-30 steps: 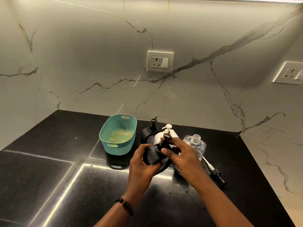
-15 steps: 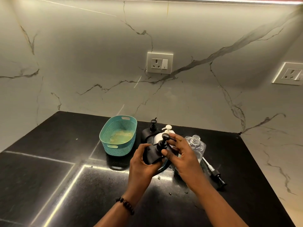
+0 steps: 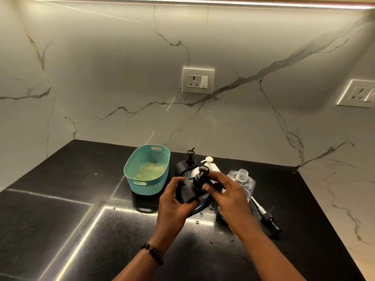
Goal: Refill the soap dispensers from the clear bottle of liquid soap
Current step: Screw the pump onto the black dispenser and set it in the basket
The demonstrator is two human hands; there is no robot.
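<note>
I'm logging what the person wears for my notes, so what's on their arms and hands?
Both forearms are bare, with no sleeves in view. The left wrist carries a bracelet of dark round beads. The left hand and right hand show no gloves; no rings can be made out.

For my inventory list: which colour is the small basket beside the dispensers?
The basket is teal, with a fine perforated pattern; the head view shows it clearly.
</note>
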